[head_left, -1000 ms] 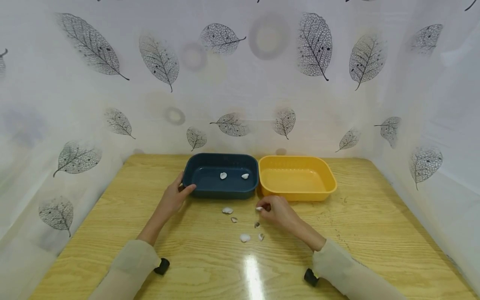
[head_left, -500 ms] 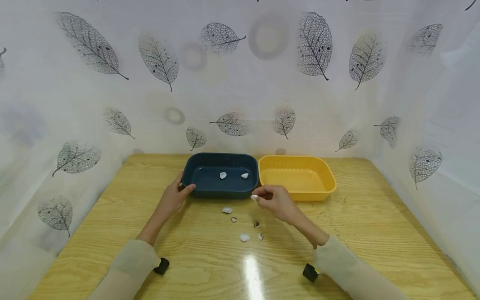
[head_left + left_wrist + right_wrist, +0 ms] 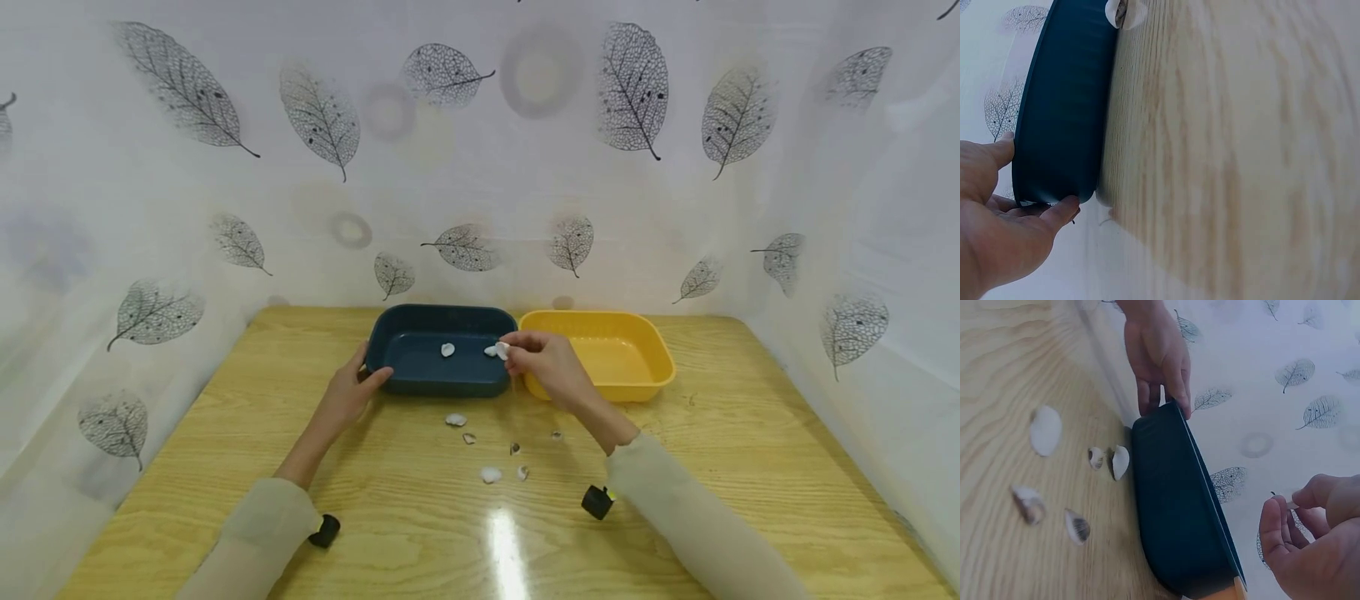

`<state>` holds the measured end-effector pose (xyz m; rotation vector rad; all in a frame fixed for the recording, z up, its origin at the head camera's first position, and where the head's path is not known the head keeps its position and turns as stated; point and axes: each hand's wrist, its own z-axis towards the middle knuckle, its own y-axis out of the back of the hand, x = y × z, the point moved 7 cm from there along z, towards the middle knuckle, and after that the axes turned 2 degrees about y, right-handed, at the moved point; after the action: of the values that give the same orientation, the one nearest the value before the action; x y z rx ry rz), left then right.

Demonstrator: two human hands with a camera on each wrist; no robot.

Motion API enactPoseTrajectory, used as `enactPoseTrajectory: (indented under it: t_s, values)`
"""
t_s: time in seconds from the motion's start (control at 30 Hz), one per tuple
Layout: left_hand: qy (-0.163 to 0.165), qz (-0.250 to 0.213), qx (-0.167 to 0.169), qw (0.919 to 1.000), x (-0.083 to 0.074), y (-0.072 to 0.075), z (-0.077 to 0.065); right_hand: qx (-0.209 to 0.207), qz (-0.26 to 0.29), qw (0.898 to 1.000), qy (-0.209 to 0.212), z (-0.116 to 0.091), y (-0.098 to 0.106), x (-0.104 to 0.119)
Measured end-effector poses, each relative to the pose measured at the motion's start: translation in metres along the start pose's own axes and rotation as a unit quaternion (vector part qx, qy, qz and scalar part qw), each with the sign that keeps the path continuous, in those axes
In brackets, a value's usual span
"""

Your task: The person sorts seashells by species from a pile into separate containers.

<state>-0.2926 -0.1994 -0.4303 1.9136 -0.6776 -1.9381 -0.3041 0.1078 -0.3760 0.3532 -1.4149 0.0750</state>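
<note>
My left hand (image 3: 347, 396) holds the left end of a dark blue plastic bin (image 3: 442, 388), thumb at the rim and fingers against the outer wall. Between thumb and fingertips, my right hand (image 3: 557, 367) pinches a white seashell (image 3: 502, 351) above the bin's right end. Inside the bin lie two white shells, one near the middle (image 3: 447, 350) and another (image 3: 491, 351) just left of the pinched one. Several shells are scattered on the table in front, among them a white shell (image 3: 455, 420) close to the bin and a larger white shell (image 3: 491, 475) nearer me.
A yellow plastic bin (image 3: 600, 392) stands against the blue bin's right side, partly behind my right hand. Both bins are at the back of the wooden table (image 3: 405, 517). Behind them hangs a leaf-patterned white cloth (image 3: 517, 183).
My right hand has lifted the pinched shell off the table area, moving it forward and slightly left over the blue bin. The left hand stays on the bin.
</note>
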Motion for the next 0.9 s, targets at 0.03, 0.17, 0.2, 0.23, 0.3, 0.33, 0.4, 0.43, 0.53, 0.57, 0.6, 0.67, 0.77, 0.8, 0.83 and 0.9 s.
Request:
enactPoseTrajectory:
  t_s: [0.03,0.17,0.2,0.23,0.3,0.33,0.4,0.43,0.53,0.57,0.6,0.67,0.77,0.8,0.83,0.9]
  values:
    - [0.0,-0.001,0.0,1.0,0.0,0.0,0.0,-0.002,0.01,1.0,-0.011,0.003,-0.001,-0.001]
    - [0.001,-0.003,0.001,1.0,-0.001,0.0,0.0,-0.015,0.049,0.997,-0.051,0.015,-0.004,-0.006]
    - [0.0,-0.003,0.001,1.0,-0.001,0.0,0.0,-0.021,0.058,0.996,-0.062,0.017,-0.005,-0.007]
    - [0.0,-0.003,0.001,1.0,-0.001,0.0,0.0,-0.026,0.064,0.995,-0.069,0.02,-0.005,-0.008]
    - [-0.001,-0.001,0.001,1.0,-0.001,0.0,0.0,-0.036,0.074,0.993,-0.081,0.026,-0.006,-0.009]
    - [-0.002,0.0,0.001,1.0,-0.002,0.0,0.0,-0.039,0.079,0.993,-0.084,0.028,-0.007,-0.01]
    - [-0.002,0.0,0.0,1.0,-0.002,0.0,0.0,-0.044,0.089,0.991,-0.088,0.034,-0.008,-0.01]
    - [-0.002,-0.001,0.0,1.0,-0.002,0.0,-0.001,-0.046,0.095,0.99,-0.089,0.036,-0.008,-0.011]
    - [-0.001,-0.003,0.002,1.0,-0.001,0.0,-0.001,-0.051,0.117,0.987,-0.093,0.042,-0.009,-0.014]
    - [0.0,-0.005,0.003,1.0,-0.001,0.0,-0.001,-0.054,0.123,0.986,-0.094,0.044,-0.009,-0.014]
    - [0.001,-0.006,0.004,1.0,-0.001,0.0,-0.001,-0.057,0.129,0.985,-0.096,0.046,-0.009,-0.015]
    - [0.002,-0.006,0.004,1.0,-0.001,0.0,-0.001,-0.065,0.138,0.984,-0.098,0.049,-0.008,-0.017]
    - [0.003,-0.005,0.002,1.0,-0.001,0.0,-0.001,-0.079,0.145,0.981,-0.099,0.054,-0.008,-0.018]
    - [0.003,-0.005,0.001,1.0,0.0,0.0,-0.001,-0.083,0.145,0.981,-0.099,0.056,-0.008,-0.019]
    - [0.003,-0.004,0.001,1.0,0.0,0.0,-0.001,-0.087,0.145,0.98,-0.1,0.058,-0.008,-0.02]
    - [0.002,-0.003,0.002,1.0,-0.001,-0.001,0.0,-0.096,0.144,0.979,-0.103,0.061,-0.008,-0.021]
